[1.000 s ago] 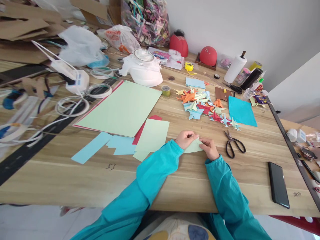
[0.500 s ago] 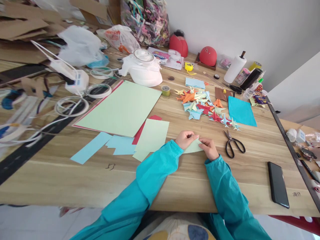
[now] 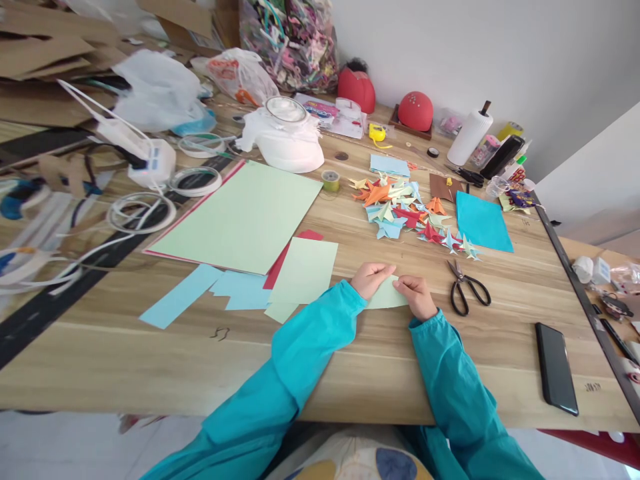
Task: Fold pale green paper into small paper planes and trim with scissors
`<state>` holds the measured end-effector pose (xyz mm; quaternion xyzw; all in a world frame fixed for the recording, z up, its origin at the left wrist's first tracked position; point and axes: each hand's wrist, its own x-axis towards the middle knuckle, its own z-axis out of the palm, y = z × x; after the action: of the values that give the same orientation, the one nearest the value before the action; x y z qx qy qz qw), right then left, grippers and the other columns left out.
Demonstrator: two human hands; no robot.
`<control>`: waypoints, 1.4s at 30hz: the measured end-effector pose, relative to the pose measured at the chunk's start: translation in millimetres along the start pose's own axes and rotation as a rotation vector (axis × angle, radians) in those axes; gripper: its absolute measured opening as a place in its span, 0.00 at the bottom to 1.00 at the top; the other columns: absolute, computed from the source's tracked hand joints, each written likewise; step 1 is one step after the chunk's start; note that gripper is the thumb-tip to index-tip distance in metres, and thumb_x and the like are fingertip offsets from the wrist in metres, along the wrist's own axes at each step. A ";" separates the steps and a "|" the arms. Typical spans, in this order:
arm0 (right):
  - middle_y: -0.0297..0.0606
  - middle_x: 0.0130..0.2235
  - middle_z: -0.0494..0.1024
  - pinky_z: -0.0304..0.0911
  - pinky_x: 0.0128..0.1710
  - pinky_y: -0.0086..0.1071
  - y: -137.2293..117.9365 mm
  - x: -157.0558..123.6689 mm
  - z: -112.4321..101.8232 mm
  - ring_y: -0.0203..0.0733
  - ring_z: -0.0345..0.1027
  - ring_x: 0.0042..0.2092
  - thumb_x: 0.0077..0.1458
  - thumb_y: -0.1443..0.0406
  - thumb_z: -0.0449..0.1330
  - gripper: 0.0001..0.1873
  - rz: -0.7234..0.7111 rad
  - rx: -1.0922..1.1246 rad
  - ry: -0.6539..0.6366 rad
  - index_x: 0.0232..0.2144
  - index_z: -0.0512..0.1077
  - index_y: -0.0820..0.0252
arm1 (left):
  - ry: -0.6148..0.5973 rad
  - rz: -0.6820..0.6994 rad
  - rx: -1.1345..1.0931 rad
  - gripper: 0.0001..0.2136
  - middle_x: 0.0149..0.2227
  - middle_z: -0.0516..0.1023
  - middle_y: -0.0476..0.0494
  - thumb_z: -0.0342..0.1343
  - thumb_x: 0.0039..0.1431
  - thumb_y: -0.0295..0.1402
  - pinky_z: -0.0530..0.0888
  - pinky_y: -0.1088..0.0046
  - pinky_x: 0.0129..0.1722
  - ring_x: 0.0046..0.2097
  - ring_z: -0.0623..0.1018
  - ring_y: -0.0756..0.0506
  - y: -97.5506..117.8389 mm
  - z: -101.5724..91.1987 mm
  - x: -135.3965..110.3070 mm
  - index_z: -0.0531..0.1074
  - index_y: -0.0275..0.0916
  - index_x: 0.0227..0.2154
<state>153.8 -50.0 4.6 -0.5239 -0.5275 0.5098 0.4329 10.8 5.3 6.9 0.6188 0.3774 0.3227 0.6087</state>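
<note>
Between my two hands is a small pale green sheet of paper [image 3: 384, 297], low over the wooden table. My left hand [image 3: 370, 279] pinches its upper left part, the fingers closed and partly covering it. On the right edge, my right hand [image 3: 417, 295] grips the same paper between thumb and fingers. To the right lie black-handled scissors [image 3: 468, 290], blades slightly apart. Beyond my hands is a pile of folded paper cranes [image 3: 407, 212] in orange, red, blue and green. A larger pale green sheet [image 3: 306, 272] lies left of my left hand, over light blue pieces [image 3: 243, 291].
A big green sheet [image 3: 240, 217] lies at left, near white cables [image 3: 135, 210] and a power strip [image 3: 153, 163]. A phone [image 3: 556, 369] rests at right. Behind are a turquoise cloth-like square [image 3: 484, 222], a thread spool [image 3: 331, 180], a yellow tape measure [image 3: 377, 133] and red pincushions [image 3: 416, 111].
My right thumb and fingers have shifted slightly left along the paper, and the left fingers have slid a little. Both hands still hold the green paper.
</note>
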 end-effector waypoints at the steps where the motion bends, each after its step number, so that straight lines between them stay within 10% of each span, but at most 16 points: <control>1: 0.28 0.18 0.54 0.42 0.21 0.27 0.0 0.0 0.0 0.29 0.45 0.21 0.47 0.52 0.58 0.21 -0.007 -0.007 0.012 0.15 0.61 0.61 | 0.011 -0.011 -0.005 0.21 0.18 0.52 0.54 0.48 0.51 0.48 0.54 0.75 0.23 0.24 0.55 0.53 0.8 -0.2 -0.1 0.57 0.37 0.15; 20: 0.29 0.16 0.61 0.42 0.19 0.27 0.3 -0.2 -1.1 0.30 0.48 0.19 0.41 0.65 0.55 0.07 0.037 0.105 0.077 0.17 0.69 0.61 | -0.113 0.144 0.084 0.17 0.18 0.54 0.54 0.49 0.52 0.42 0.54 0.76 0.23 0.23 0.56 0.54 -4.6 -5.2 1.1 0.58 0.36 0.15; 42: 0.26 0.14 0.53 0.39 0.18 0.27 0.7 -0.2 2.1 0.29 0.43 0.19 0.43 0.60 0.58 0.12 0.086 0.088 0.037 0.15 0.64 0.60 | -0.226 0.190 0.147 0.12 0.21 0.57 0.53 0.47 0.53 0.37 0.58 0.75 0.27 0.26 0.59 0.52 -3.8 -1.2 -1.2 0.60 0.37 0.19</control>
<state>151.8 -50.5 3.8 -0.5357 -0.4736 0.5408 0.4430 8.8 4.8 3.2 0.7270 0.2688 0.2786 0.5671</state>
